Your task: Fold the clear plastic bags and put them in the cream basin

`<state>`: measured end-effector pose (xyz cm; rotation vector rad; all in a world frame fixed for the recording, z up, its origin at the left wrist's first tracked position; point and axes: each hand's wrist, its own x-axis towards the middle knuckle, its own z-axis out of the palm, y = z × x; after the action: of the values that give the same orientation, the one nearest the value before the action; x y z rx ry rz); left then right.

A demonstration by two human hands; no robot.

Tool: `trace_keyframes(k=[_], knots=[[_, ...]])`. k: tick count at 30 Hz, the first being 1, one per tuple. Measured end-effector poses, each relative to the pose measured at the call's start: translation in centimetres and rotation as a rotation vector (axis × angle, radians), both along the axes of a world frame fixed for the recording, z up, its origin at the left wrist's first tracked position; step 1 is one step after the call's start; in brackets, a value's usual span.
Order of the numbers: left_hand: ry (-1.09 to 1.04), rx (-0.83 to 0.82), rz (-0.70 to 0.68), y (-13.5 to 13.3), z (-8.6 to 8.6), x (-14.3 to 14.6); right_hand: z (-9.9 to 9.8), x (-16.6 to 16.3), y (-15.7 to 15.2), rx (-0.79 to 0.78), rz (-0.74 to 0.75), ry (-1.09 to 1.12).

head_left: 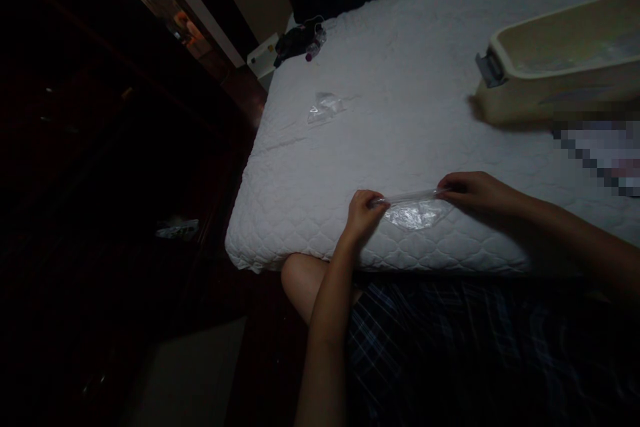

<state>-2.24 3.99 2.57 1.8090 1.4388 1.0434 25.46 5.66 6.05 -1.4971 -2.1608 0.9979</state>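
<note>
A clear plastic bag (416, 213) lies on the white quilted mattress (400, 80) near its front edge. My left hand (364, 210) pinches the bag's left top corner with closed fingers. My right hand (473, 190) pinches its right top corner, so the bag's top edge is stretched taut between the two hands. A second crumpled clear plastic bag (325, 107) lies farther back on the mattress, untouched.
A beige plastic tub (560, 60) stands at the right on the mattress. Dark clothes and a small bottle (314, 47) lie at the far corner. The floor to the left is dark, with a pale object (177, 228) on it. My knee (300, 280) shows below the mattress edge.
</note>
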Motion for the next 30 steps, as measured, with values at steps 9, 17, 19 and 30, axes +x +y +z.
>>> trace_keyframes(k=[9, 17, 19, 30], knots=[[-0.044, 0.006, -0.166, 0.2, 0.5, -1.1, -0.3, 0.4, -0.4, 0.077, 0.024, -0.037], [0.072, 0.174, -0.273, 0.1, -0.2, -1.3, -0.5, 0.4, -0.4, 0.081, -0.033, 0.045], [0.143, 0.211, -0.265, 0.0, -0.7, -1.2, -0.4, 0.9, -0.2, 0.028, -0.003, 0.047], [0.309, 0.304, -0.263, -0.7, -0.6, -0.8, 0.7, -4.5, -4.6, 0.535, 0.240, -0.208]])
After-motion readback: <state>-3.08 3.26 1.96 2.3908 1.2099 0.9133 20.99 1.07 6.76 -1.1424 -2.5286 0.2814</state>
